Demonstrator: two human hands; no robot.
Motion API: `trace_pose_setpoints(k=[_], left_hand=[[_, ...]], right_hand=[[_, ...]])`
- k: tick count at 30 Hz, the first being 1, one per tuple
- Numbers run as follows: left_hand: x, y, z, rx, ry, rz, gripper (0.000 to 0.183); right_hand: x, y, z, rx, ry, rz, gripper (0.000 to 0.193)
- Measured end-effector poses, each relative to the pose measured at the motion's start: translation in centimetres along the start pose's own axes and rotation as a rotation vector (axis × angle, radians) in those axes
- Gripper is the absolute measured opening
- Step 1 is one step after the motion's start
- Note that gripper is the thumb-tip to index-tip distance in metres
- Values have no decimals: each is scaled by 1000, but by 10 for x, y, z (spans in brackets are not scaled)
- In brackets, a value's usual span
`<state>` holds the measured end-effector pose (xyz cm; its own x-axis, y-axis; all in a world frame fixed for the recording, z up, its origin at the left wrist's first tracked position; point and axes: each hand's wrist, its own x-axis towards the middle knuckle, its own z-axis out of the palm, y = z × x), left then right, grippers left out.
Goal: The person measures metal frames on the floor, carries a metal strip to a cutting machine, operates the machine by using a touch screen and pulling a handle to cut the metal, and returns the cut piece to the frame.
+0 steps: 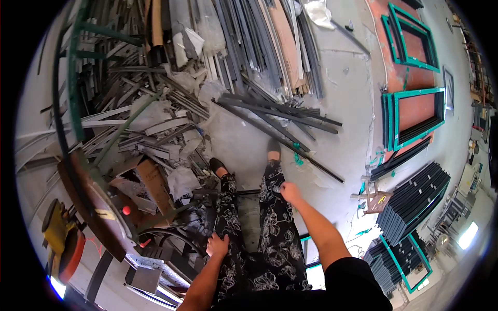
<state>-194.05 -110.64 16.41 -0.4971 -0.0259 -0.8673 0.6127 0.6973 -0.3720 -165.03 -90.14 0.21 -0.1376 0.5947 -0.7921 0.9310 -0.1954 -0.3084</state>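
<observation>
My left hand (217, 245) hangs beside my left thigh, loosely curled with thumb and fingers apart, and nothing shows in it. By my right knee, my right hand (291, 192) is closed in a fist, with nothing visible in it. Both hands are against or just above my black patterned trousers (275, 212); I cannot tell whether they touch. On the floor ahead of my feet lie several long dark metal bars (282, 137), crossing each other. A scrap of green tape (297, 154) clings near the end of one bar.
Long strips and profiles (244, 41) lie bundled at the far side. A heap of offcuts (155, 119), plastic wrap and a cardboard box (153, 181) fills the left, beside a green metal rack (73, 78). Green-edged frames (419, 118) and stacked dark frames (415, 199) stand right.
</observation>
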Motion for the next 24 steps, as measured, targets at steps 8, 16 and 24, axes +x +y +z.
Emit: trace_pose_setpoints(k=[8,16,24], left_hand=[[45,96,23,201,18,-5,96],[67,103,53,238,115,72,70],[76,100,47,190,82,55,65]], right_hand=[[189,34,-44,-219,14,-91,17],[367,32,-37,-327,45,-21,19],[381,25,99,-339,210,-114,17]])
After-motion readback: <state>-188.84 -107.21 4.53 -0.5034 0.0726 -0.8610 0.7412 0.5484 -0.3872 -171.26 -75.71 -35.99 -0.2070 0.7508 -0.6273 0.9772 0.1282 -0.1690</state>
